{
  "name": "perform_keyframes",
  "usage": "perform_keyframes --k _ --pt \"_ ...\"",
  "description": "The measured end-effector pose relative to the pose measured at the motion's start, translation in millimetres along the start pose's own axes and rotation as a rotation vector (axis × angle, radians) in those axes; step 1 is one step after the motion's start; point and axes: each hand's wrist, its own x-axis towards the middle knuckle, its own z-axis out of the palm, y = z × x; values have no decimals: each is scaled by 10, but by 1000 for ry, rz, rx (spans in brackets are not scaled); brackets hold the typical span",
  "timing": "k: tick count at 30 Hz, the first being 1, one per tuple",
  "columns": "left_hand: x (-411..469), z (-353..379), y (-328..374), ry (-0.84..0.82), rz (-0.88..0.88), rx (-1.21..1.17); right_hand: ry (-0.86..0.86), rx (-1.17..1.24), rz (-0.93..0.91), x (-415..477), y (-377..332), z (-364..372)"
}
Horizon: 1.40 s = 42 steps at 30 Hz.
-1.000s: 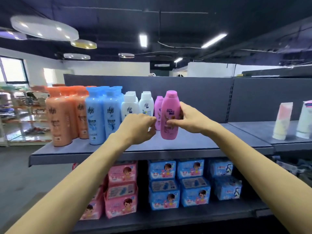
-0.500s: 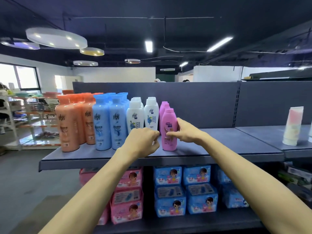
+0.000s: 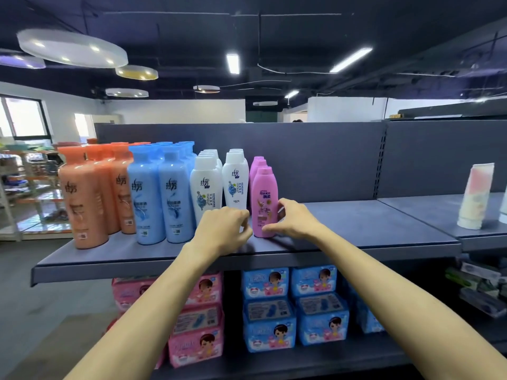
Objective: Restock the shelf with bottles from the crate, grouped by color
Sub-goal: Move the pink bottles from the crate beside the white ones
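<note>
On the shelf, beside rows of orange bottles, blue bottles and white bottles, the pink bottle, held aloft a second ago, now stands fronting the pink row. The right hand pinches its lower side. The left hand curls just beside it, its back hiding the fingertips, so that grip cannot be told.

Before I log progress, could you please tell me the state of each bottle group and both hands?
front pink bottle: upright on the shelf, heading the pink row.
right hand: pinches that bottle.
left hand: fingers curled beside it; contact unclear.
orange bottles: upright, grouped.
blue bottles: upright, grouped.
white bottles: upright, grouped.
</note>
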Motion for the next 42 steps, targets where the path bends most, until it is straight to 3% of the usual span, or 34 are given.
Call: perform_keyframes --k 5,21,42 --pt "115 204 -53 -37 -76 -4 35 22 15 198 74 89" --pt "518 445 -84 -34 -61 27 56 44 53 757 247 176" --pt "523 315 -43 -32 -43 71 87 -43 147 768 245 212"
